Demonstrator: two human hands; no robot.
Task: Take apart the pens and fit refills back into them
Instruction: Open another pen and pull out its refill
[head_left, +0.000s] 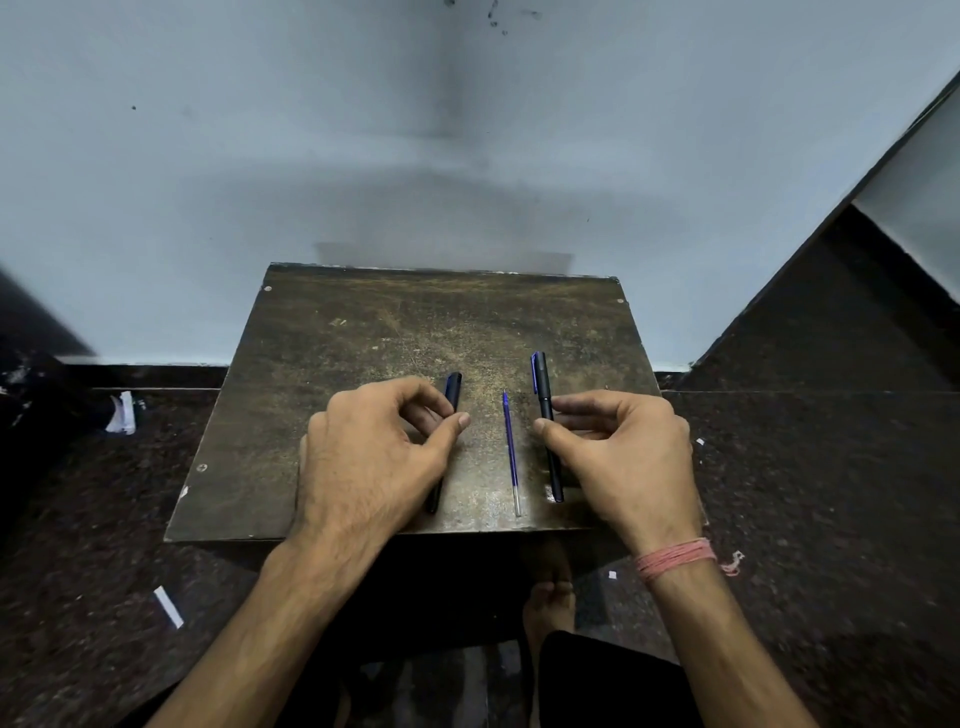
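Note:
Two black pens with blue clips lie lengthwise on a small worn wooden table (415, 322). Between them rests a loose blue refill (510, 447), its clear end toward me. My left hand (374, 452) covers the middle of the left pen (453, 387), thumb and fingers pinched around its barrel; only the cap and the near tip show. My right hand (623, 447) pinches the right pen (541, 374) at its middle, thumb on the left side and fingers on the right. Both pens appear to rest on the tabletop.
The table stands against a pale blue wall on a dark speckled floor. White paper scraps (122, 413) lie on the floor at left, and another strip (169, 607) nearer me. My bare foot (548, 597) shows under the table's front edge. A dark slanted ledge (831, 312) rises at right.

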